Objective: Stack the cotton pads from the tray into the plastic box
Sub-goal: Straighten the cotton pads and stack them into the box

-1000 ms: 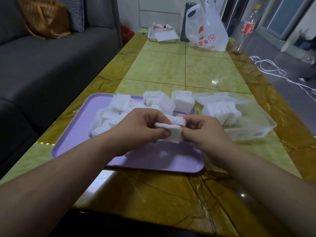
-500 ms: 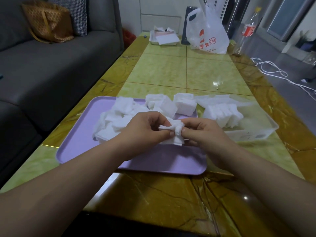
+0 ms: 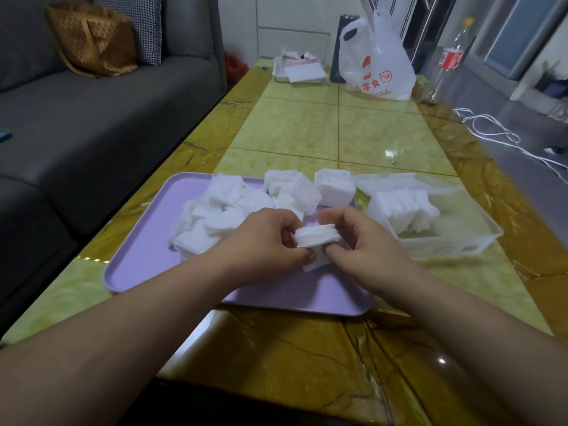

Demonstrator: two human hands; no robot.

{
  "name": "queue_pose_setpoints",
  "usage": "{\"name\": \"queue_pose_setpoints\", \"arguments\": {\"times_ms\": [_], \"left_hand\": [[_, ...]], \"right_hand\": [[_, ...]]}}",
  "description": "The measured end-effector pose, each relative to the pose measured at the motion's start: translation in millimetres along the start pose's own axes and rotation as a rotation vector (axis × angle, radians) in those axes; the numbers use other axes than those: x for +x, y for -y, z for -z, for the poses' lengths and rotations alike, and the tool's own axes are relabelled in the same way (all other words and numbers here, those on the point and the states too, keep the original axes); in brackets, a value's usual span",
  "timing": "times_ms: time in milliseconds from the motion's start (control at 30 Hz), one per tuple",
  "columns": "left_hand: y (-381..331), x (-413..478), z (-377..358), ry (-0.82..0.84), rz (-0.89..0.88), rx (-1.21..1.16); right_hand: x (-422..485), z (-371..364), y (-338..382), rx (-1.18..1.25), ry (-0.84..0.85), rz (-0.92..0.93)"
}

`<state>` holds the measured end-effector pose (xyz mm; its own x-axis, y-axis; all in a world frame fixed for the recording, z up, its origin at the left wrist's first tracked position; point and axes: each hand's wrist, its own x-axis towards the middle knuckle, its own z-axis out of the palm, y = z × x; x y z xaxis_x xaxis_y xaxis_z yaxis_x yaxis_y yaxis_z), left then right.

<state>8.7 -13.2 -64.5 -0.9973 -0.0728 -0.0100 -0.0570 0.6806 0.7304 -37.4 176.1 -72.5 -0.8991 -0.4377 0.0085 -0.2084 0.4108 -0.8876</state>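
Observation:
A lilac tray [image 3: 153, 259] lies on the table with a loose heap of white cotton pads [image 3: 233, 207] across its far half. Over the tray's middle, my left hand [image 3: 264, 241] and my right hand [image 3: 365, 244] pinch a small squared-up stack of cotton pads [image 3: 318, 236] between them, edges up. One more pad [image 3: 316, 263] lies flat just under the stack. To the right of the tray stands the clear plastic box [image 3: 455, 250], with a row of pads [image 3: 402, 210] standing in its left part.
A grey sofa [image 3: 92, 124] runs along the table's left side. At the far end stand a white tray with papers [image 3: 299, 72], a white plastic bag [image 3: 378, 63] and a bottle [image 3: 448, 56]. White cable [image 3: 491, 133] lies on the floor to the right.
The held pads have been turned and pressed from a flat, loose bundle into a neat stack between both hands. The hands stay over the tray's middle.

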Motion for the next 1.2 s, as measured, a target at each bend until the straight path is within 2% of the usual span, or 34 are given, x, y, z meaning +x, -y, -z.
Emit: {"name": "queue_pose_setpoints", "arguments": {"times_ms": [167, 300, 467, 567, 667, 767, 867, 967, 1067, 1200], "left_hand": [[-2, 1, -6, -0.028, -0.024, 0.045], [-12, -1, -18, -0.051, -0.112, 0.082], [-15, 4, -15, -0.157, -0.163, 0.04], [-34, 12, -7, -0.218, -0.19, -0.128], [-62, 24, -8, -0.123, -0.142, -0.373], [-86, 36, -21, -0.084, -0.101, -0.447], [-101, 52, -43, -0.084, -0.06, -0.397], [-105, 67, -63, -0.102, -0.12, -0.088], [-108, 75, -77, -0.062, -0.181, 0.175], [-107, 79, -84, -0.073, -0.206, 0.222]], "right_hand": [[1, -11, -1, 0.007, 0.022, -0.09], [1, -19, 6, 0.051, 0.022, -0.131], [-3, 1, 16, 0.025, -0.096, -0.014], [-4, 23, 26, 0.136, -0.173, -0.013], [-5, 49, 30, 0.286, -0.181, -0.068], [-5, 73, 25, 0.31, -0.235, -0.096], [-3, 101, 11, 0.191, -0.447, -0.065], [0, 132, -5, -0.054, -0.643, -0.034], [3, 156, -23, -0.356, -0.642, -0.083], [11, 160, -37, -0.57, -0.604, -0.212]]}}
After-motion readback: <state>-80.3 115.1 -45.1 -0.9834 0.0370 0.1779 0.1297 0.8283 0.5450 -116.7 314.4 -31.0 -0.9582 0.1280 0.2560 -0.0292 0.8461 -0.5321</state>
